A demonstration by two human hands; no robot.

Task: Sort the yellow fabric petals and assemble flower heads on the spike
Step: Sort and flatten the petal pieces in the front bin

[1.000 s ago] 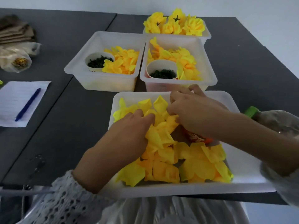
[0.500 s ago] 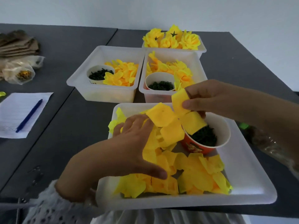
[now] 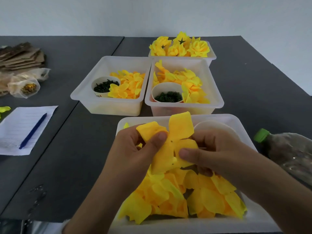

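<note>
1. The left hand (image 3: 133,154) and right hand (image 3: 217,156) each pinch the same yellow petal piece (image 3: 170,146) between thumb and fingers. They hold it up above the near tray (image 3: 263,217), likely to spread it flat and find its small centre holes.
2. The left thumb presses at the piece's 9 o'clock side and the right thumb at its 4 o'clock side, so the middle stays clear for threading.
3. A thin point shows by the right fingers; I cannot tell if it is the spike.
4. The loose petals (image 3: 182,196) lie heaped in the near tray, at 6 o'clock from the held piece, within easy reach.
5. A paper cup (image 3: 219,127) sits in the tray's far right corner; its contents are hidden.
6. Finished flowers (image 3: 180,46) fill the far tub (image 3: 213,56) at 12 o'clock, kept away from the unsorted stock.
</note>
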